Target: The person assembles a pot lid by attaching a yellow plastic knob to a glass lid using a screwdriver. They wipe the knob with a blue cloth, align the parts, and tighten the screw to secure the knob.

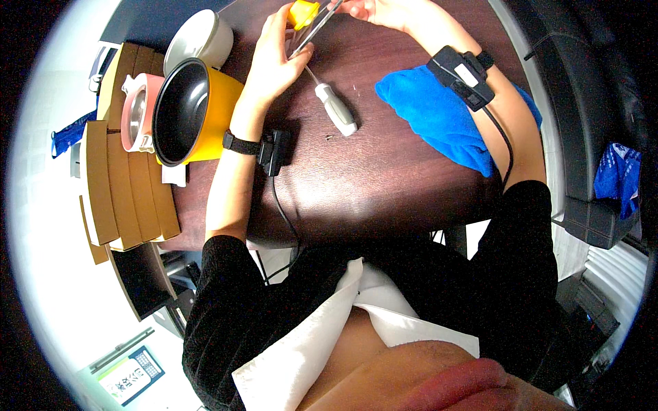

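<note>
Both forearms reach up across the dark wooden table (384,185), each with a black strapped device at the wrist trailing a cable. The left hand (274,58) is curled, fingers closed around a small yellow part (302,12) at the far edge of the table, its thumb against a thin metal rod (317,29). The right hand (373,10) comes in from the other side and pinches the upper end of that same rod; it is partly cut off at the top of the view, so how tightly its fingers are shut cannot be told. The rod is slim, shiny and tilted, running down toward the left palm. Just below the left hand on the table lies a screwdriver (336,109) with a grey-white handle, untouched. Under the right forearm sits a blue cloth (439,120). Left of the left hand stands a yellow pot (195,113) with a black inner bowl, tipped on its side, beside a pink ring part (137,113) and a white lid (199,38), with flat cardboard boxes (123,178) past them.
</note>
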`<state>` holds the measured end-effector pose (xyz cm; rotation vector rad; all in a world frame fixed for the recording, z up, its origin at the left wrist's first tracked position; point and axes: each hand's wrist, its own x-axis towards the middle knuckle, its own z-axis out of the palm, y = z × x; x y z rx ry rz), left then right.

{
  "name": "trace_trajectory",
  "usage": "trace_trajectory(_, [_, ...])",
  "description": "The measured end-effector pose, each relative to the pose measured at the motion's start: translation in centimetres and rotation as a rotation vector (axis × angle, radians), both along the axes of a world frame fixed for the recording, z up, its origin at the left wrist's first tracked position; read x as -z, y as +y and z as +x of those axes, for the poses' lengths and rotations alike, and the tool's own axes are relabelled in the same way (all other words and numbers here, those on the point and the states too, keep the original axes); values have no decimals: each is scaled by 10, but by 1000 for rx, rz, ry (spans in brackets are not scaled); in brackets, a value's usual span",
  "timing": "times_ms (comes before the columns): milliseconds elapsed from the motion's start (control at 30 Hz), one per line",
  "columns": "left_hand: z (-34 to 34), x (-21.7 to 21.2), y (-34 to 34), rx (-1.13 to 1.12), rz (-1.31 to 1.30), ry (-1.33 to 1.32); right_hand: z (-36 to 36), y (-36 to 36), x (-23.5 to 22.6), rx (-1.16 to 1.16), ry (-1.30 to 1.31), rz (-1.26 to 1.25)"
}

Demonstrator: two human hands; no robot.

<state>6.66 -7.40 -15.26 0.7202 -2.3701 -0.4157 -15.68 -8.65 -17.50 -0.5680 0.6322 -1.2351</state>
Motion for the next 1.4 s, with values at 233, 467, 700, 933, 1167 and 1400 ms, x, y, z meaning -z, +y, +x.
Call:
trace_trajectory(233, [-8,-2,4,-145,53,-12,-1,10,-16,-59,-28,-36])
trace_trajectory(467, [0,10,-15,-19,627,556,4,12,-24,-93,154,-74])
trace_trajectory(700, [20,-21,-5,191,993,852,21,28,-31,-226,771,-309])
trace_trajectory(933, [45,-20,3,169,1131,805,65,76,-52,-450,1319,-565])
trace_trajectory(1167, [57,-27,14,270,1284,840,107,137,-30,-286,1777,-1033])
trace_trajectory(1400, [56,-22,12,293,1356,830,127,137,-23,-325,2130,-1045])
